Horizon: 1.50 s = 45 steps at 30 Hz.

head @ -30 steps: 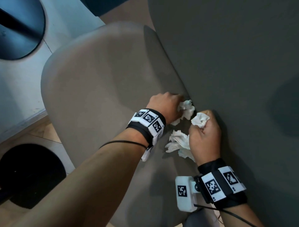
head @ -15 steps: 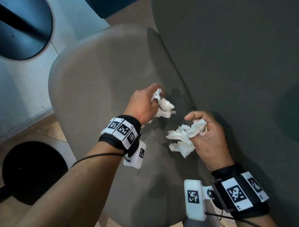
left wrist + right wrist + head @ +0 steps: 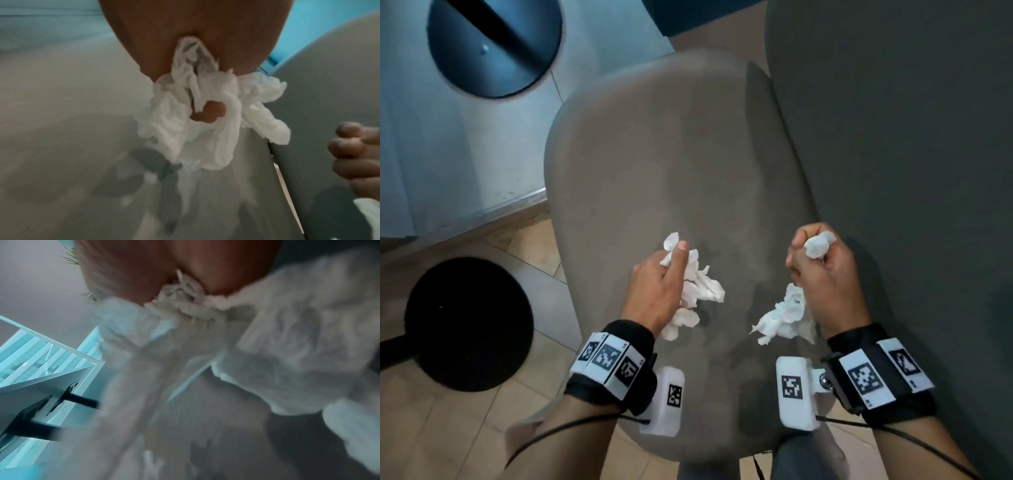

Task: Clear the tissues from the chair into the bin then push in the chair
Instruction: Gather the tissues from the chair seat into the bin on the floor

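Note:
A grey padded chair seat point(image 3: 654, 154) fills the middle of the head view, with its dark backrest point(image 3: 911, 137) on the right. My left hand point(image 3: 659, 284) grips a bunch of crumpled white tissues point(image 3: 698, 287) above the seat; the left wrist view shows the same tissues point(image 3: 205, 121) hanging from my curled fingers. My right hand point(image 3: 822, 274) grips another wad of tissues point(image 3: 784, 317), one lump sticking out above the fist and the rest hanging below; they show blurred as tissues point(image 3: 287, 353) in the right wrist view. No loose tissue shows on the seat. No bin is identifiable.
A black round base point(image 3: 469, 323) stands on the wooden floor point(image 3: 448, 428) at the left. A dark round disc point(image 3: 496, 44) lies at the upper left on a pale surface point(image 3: 448, 154). The right wrist view shows a white panel on black brackets point(image 3: 41, 395).
Both hands have lifted off the crease between seat and backrest and drawn back toward me with the tissues in their grip. The left hand moved left, away from the right.

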Available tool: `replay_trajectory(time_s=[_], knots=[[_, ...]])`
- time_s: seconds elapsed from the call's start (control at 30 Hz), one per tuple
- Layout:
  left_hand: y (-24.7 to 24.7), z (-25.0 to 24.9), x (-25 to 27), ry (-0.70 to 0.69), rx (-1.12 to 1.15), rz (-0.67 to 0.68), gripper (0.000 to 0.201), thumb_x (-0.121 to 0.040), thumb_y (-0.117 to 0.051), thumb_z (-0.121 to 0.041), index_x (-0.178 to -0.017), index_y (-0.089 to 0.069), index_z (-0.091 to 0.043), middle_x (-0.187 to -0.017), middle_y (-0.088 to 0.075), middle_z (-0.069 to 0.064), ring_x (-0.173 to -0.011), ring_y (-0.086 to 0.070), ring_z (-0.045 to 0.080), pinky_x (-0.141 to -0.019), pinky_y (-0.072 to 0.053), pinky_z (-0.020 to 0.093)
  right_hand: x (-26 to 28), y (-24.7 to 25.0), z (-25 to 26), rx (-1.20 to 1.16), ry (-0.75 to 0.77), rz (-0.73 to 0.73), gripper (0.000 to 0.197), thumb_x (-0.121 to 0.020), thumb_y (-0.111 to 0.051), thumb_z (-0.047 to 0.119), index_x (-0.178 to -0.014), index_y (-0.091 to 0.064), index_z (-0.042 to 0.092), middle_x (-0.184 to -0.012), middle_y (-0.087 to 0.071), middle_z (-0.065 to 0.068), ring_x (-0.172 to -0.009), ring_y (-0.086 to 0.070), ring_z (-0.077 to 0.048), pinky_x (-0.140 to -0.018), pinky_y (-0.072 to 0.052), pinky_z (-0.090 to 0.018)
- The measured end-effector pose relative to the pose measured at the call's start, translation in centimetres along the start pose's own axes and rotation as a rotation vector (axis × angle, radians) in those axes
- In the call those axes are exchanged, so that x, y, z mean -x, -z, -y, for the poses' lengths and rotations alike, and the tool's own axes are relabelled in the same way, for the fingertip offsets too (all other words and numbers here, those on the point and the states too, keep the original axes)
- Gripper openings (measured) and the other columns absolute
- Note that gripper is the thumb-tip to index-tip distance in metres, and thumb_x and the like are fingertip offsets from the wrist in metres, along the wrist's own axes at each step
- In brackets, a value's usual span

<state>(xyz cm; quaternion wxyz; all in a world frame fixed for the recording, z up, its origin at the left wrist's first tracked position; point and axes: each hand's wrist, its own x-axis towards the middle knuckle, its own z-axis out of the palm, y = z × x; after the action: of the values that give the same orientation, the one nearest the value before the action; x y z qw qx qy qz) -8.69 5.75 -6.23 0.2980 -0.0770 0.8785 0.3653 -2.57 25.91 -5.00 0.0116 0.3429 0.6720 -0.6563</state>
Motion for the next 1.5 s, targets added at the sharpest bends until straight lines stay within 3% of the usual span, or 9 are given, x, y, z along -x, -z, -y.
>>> replay_trajectory(time_s=[0.2,0.33,0.47,0.6,0.7,0.83,1.07,1.4,1.5], knots=[[0.8,3.9,5.1,0.134,0.121,-0.054,0.020,-0.101,-0.042,-0.027,-0.094,-0.061,-0.022,-0.081,-0.067,-0.007,-0.067,-0.061,0.012,-0.052,-0.041,0.010,1.3,-0.7,0.6,0.178,-0.116,0.125,0.060,-0.088,-0.043,0.069,-0.082,-0.070,0.016,-0.064,-0.043,0.001,-0.059,-0.043,-0.009,-0.061,-0.037,-0.023],[1.0,6.1,9.1,0.181,0.266,-0.043,0.039,-0.099,-0.038,-0.011,-0.115,-0.056,-0.041,-0.093,-0.070,-0.012,-0.068,-0.063,0.022,-0.060,-0.049,0.025,1.5,-1.7,-0.5,0.268,-0.048,0.154,0.029,-0.095,-0.047,0.050,-0.096,-0.069,0.031,-0.066,-0.052,0.017,-0.064,-0.048,-0.005,-0.068,-0.043,-0.028],[1.0,7.9,13.2,0.320,0.465,-0.181,0.039,-0.091,-0.041,-0.010,-0.080,-0.070,-0.033,-0.074,-0.069,0.001,-0.067,-0.064,0.021,-0.065,-0.050,0.035,2.7,-2.9,-0.6,0.355,0.021,0.307,0.017,-0.098,-0.053,0.026,-0.108,-0.066,0.032,-0.075,-0.057,0.008,-0.061,-0.053,-0.003,-0.066,-0.046,-0.026],[1.3,9.5,17.7,0.417,0.617,-0.300,0.022,-0.091,-0.052,-0.029,-0.079,-0.069,-0.024,-0.068,-0.065,0.002,-0.065,-0.060,0.021,-0.063,-0.046,0.033,5.1,-4.9,0.1,0.392,-0.006,0.402,0.024,-0.093,-0.062,0.037,-0.093,-0.074,0.015,-0.055,-0.055,0.013,-0.051,-0.049,-0.006,-0.057,-0.042,-0.025],[1.6,10.6,21.2,0.386,0.695,-0.322,0.022,-0.080,-0.072,-0.045,-0.084,-0.063,-0.026,-0.084,-0.071,-0.002,-0.075,-0.066,0.020,-0.068,-0.051,0.034,7.4,-6.4,0.8,0.444,-0.014,0.465,0.025,-0.080,-0.075,0.042,-0.084,-0.071,0.018,-0.072,-0.065,0.010,-0.062,-0.057,-0.008,-0.066,-0.049,-0.027],[1.6,13.9,25.5,0.367,0.733,-0.394,0.026,-0.080,-0.074,-0.011,-0.084,-0.057,-0.030,-0.067,-0.057,-0.014,-0.057,-0.049,0.013,-0.055,-0.043,0.030,11.5,-10.0,0.5,0.543,-0.082,0.758,0.039,-0.075,-0.076,-0.003,-0.105,-0.065,0.020,-0.077,-0.045,0.005,-0.056,-0.044,-0.004,-0.051,-0.041,-0.010],[2.1,22.6,33.7,0.448,0.958,-0.546,0.032,-0.088,-0.051,0.009,-0.094,-0.061,-0.021,-0.087,-0.063,0.001,-0.059,-0.059,0.000,-0.052,-0.045,0.017,20.9,-18.0,-4.8,0.690,-0.061,0.872,0.046,-0.078,-0.044,-0.021,-0.078,-0.060,0.022,-0.073,-0.048,-0.001,-0.054,-0.046,-0.011,-0.059,-0.043,-0.028],[1.2,37.1,45.4,0.528,0.940,-0.749,0.007,-0.091,-0.065,-0.029,-0.091,-0.060,-0.026,-0.086,-0.066,-0.007,-0.051,-0.052,-0.001,-0.048,-0.041,0.014,36.3,-26.7,-14.1,1.066,0.429,1.155,0.040,-0.084,-0.039,-0.007,-0.084,-0.060,0.026,-0.085,-0.069,-0.001,-0.070,-0.062,-0.015,-0.059,-0.044,-0.020],[0.5,40.9,46.8,0.583,0.875,-0.711,0.019,-0.090,-0.062,-0.048,-0.086,-0.060,-0.029,-0.069,-0.068,0.000,-0.049,-0.058,0.011,-0.046,-0.048,0.031,39.4,-29.5,-16.9,1.172,0.447,1.231,0.040,-0.090,-0.034,-0.009,-0.094,-0.059,0.022,-0.103,-0.066,-0.006,-0.078,-0.063,-0.013,-0.063,-0.053,-0.021]])
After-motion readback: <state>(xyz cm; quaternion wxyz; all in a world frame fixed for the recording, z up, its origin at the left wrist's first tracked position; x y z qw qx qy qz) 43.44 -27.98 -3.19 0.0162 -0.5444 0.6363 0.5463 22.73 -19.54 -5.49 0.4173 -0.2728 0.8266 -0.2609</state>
